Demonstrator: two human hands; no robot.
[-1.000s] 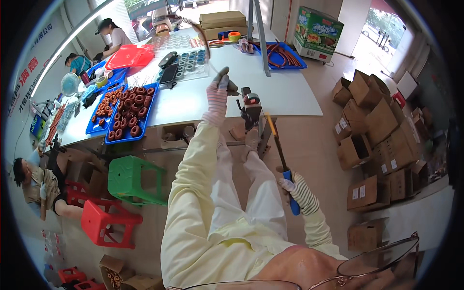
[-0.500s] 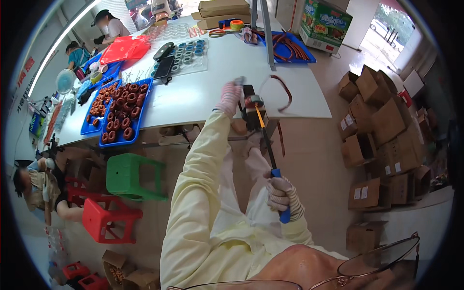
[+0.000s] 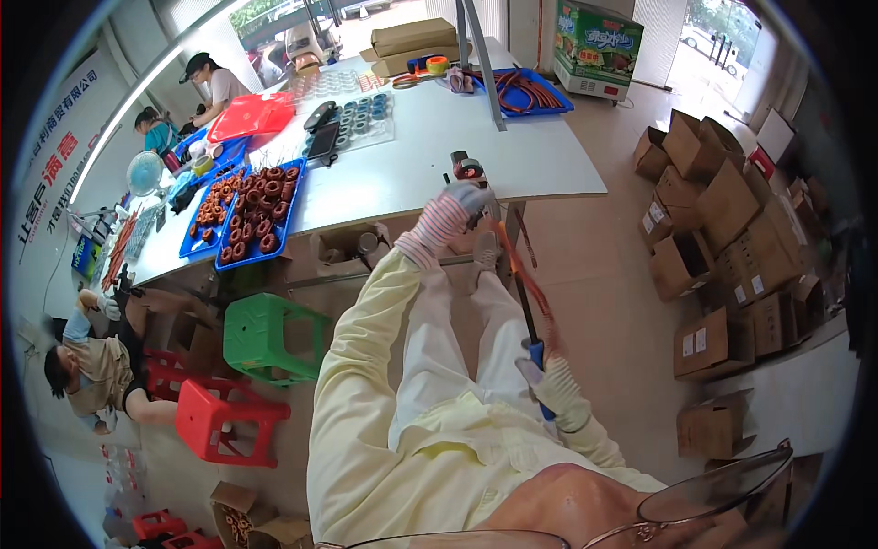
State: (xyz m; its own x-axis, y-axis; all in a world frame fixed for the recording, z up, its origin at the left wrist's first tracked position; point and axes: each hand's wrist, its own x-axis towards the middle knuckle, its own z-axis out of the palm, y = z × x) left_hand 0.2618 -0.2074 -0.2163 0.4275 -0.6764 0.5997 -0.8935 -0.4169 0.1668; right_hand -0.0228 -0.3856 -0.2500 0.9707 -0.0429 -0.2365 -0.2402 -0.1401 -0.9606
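My left hand (image 3: 455, 212), in a striped glove, is closed at a small dark device (image 3: 468, 171) on the table's front edge; its fingertips are partly hidden. From beside it a long tool with a black shaft (image 3: 528, 306) and blue handle (image 3: 541, 389) slants down toward me. My right hand (image 3: 565, 393), also gloved, is at that handle, thumb across it. A reddish-brown strip (image 3: 533, 285), blurred, runs alongside the shaft from the device to my right hand. Whether the right fingers also hold the strip is unclear.
On the white table (image 3: 402, 188) are blue trays of brown rings (image 3: 265, 206), a clear tray of round pieces (image 3: 361, 119) and a blue tray of strips (image 3: 526, 91). A metal post (image 3: 485, 69) rises there. Stools (image 3: 229, 412) stand left, cardboard boxes (image 3: 713, 238) right. Other people sit left.
My left hand has come down and nearer me, onto the device. My right hand has shifted slightly right on the handle. A reddish-brown strip now lies beside the shaft. The view has shifted.
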